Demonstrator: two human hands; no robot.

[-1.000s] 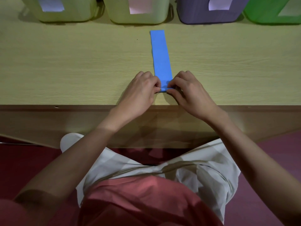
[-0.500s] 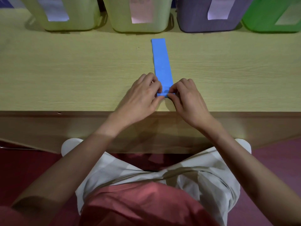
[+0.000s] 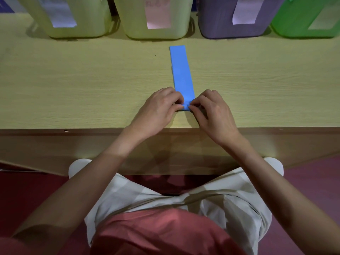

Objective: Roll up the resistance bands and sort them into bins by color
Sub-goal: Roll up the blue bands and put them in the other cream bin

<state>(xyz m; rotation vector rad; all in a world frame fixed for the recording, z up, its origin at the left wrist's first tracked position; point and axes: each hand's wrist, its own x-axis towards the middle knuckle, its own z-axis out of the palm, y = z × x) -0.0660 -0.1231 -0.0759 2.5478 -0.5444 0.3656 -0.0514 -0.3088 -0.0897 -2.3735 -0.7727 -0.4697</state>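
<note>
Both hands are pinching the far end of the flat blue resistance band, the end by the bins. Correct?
Not quite. The head view shows the left hand and right hand pinching the near end of the flat blue resistance band, by the table edge.

The band [image 3: 182, 74] is plain bright blue, with no print on it. It lies on a table [image 3: 73, 85] of pale yellowish wood with fine streaked grain and a darker brown front edge. At the back stand 4 bins: 2 pale yellow-green ones [image 3: 36, 17] [image 3: 132, 19], a dull purple one [image 3: 217, 19] and a bright green one [image 3: 298, 17]. Each bin carries a pale label, whitish to faintly pink. The floor [image 3: 312, 190] is dark maroon. The person wears light beige shorts [image 3: 230, 208] and a salmon-red shirt [image 3: 156, 234].
</note>
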